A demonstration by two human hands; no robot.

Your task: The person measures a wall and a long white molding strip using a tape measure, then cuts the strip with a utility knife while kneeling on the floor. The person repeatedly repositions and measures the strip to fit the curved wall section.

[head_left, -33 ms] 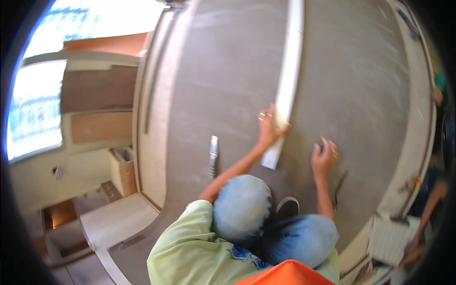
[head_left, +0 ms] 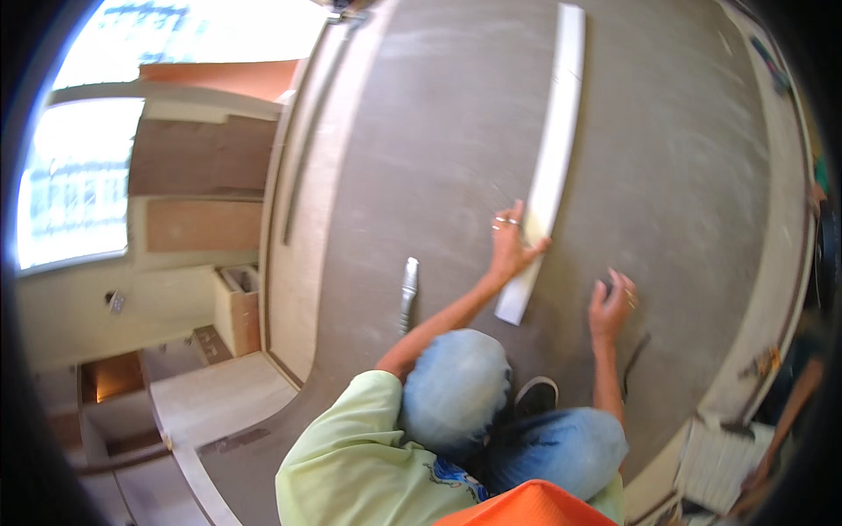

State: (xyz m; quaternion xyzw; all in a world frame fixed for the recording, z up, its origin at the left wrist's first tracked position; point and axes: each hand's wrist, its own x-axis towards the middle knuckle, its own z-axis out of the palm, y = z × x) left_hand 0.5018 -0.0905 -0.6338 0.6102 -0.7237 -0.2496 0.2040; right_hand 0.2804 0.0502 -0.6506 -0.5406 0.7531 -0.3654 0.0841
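A long white strip [head_left: 555,131] lies lengthwise on a grey-brown sheet [head_left: 438,123]. My left hand [head_left: 513,250] rests across the strip close to its near end, thumb over it and fingers at its left edge, holding it against the surface. Rings show on the fingers. Off to the right, apart from the strip, my right hand [head_left: 611,307] hovers with curled fingers; something small and dark seems to sit between thumb and fingertips, too small to name. A silver utility knife [head_left: 410,294] lies on the sheet left of my left forearm.
A thin dark piece [head_left: 633,361] lies right of my right forearm. Pale borders run along both sides of the sheet. Cabinets [head_left: 123,412] and a window [head_left: 74,184] are at left. A power tool [head_left: 761,362] and another person's arm [head_left: 794,408] appear at right.
The whole scene has shifted a little right and mostly downward in view, bringing the strip's far end into sight. Both hands keep about the same places relative to the strip.
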